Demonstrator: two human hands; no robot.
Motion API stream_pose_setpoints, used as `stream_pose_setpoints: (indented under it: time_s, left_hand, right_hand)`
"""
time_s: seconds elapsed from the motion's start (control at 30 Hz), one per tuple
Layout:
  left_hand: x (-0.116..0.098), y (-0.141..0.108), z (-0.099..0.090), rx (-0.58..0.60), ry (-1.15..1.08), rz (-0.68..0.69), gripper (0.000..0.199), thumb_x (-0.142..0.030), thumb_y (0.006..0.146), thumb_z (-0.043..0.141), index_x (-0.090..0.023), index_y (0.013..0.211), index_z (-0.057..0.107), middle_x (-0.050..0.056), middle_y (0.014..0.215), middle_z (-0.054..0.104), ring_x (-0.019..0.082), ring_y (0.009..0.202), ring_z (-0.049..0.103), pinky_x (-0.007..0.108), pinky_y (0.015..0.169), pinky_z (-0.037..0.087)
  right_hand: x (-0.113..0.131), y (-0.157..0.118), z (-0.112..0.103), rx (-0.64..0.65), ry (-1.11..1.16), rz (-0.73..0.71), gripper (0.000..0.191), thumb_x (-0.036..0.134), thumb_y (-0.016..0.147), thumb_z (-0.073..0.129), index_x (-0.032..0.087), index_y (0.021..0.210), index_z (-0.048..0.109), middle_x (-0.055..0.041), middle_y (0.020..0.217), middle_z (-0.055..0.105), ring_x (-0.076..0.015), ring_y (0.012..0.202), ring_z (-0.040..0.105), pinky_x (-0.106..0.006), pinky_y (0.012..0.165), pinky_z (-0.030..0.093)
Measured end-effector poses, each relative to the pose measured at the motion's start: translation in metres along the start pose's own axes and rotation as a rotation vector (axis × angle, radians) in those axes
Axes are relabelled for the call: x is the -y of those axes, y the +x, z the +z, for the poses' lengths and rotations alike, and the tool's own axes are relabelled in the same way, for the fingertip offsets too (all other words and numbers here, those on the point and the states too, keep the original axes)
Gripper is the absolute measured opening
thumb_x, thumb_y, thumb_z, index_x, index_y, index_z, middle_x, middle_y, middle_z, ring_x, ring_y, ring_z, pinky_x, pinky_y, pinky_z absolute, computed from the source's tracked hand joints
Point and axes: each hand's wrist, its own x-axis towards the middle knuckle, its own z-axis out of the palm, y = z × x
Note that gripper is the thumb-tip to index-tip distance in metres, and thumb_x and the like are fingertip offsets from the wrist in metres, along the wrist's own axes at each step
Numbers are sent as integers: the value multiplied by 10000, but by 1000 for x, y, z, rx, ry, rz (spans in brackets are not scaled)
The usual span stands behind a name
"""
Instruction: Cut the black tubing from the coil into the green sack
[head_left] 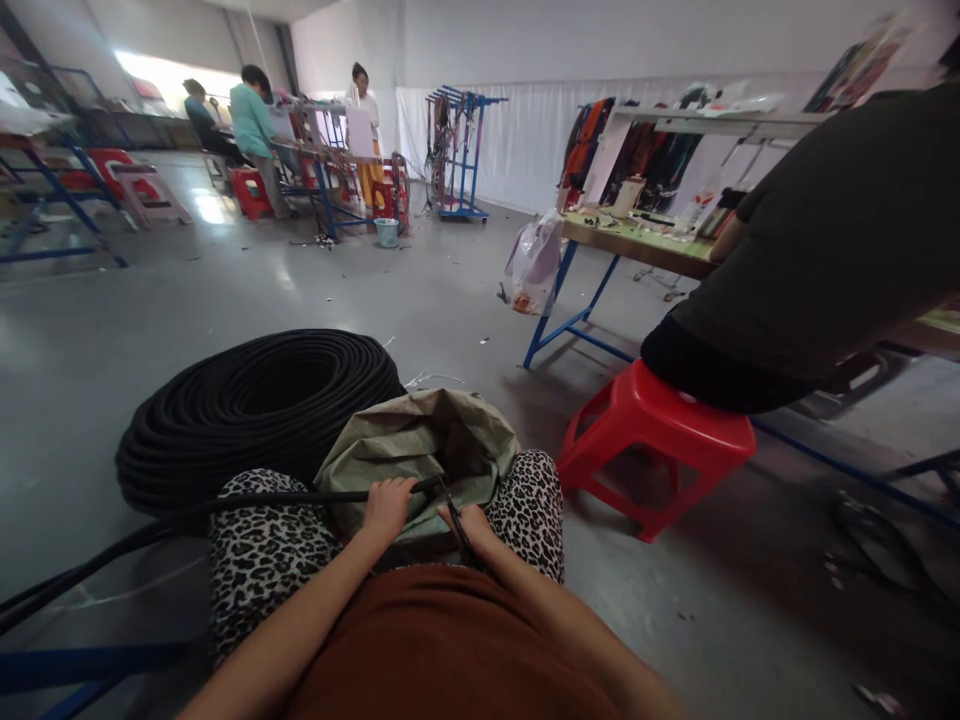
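Note:
My left hand [388,506] is closed around a black corrugated tube [285,497] that runs in from the lower left across my lap. My right hand [469,527] grips a pair of dark scissors [453,515], their blades meeting the tube's end just right of my left hand. Both hands hover over an open green-grey sack [420,445] held between my knees, which are in leopard-print trousers. A big coil of the same black tube [255,410] lies on the floor just beyond the sack.
A person in black sits on a red plastic stool [660,440] at my right, at a blue-legged worktable [637,245]. A plastic bag [534,265] hangs from its end. Other people work at tables far left. Grey floor stretches between.

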Motion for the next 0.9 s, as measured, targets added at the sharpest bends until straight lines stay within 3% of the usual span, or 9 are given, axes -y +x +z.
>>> stream_pose_setpoints:
  time_s: [0.2,0.43,0.63,0.9]
  left_hand:
    - [4,1,-3,-23,16,46,373,-179,902,426,-273,1217,601,56,1162,685,222,1062,599,365,876,375]
    - [4,1,-2,-13,10,36,372,-178,895,430,-257,1215,603,69,1152,686,223,1056,606,363,859,389]
    - [0,2,-1,0,9,20,367,-176,904,409,-251,1205,604,68,1144,690,221,1058,606,359,871,378]
    - [-3,1,-8,33,15,-29,355,-215,916,422,-254,1225,590,82,1167,684,215,1075,608,345,878,380]
  right_hand:
    - [-8,7,6,17,41,5,561,604,863,516,115,671,712,-93,663,667,-186,679,642,-216,560,395]
    - [-2,0,2,22,-113,-43,596,617,887,468,107,767,752,-121,747,703,-212,775,664,-220,601,400]
    - [1,-2,1,33,-112,-75,563,568,909,467,100,810,763,-141,807,726,-232,827,678,-228,629,411]
    - [-3,6,3,15,-46,5,493,539,876,550,100,740,728,-134,778,713,-222,803,673,-213,602,408]
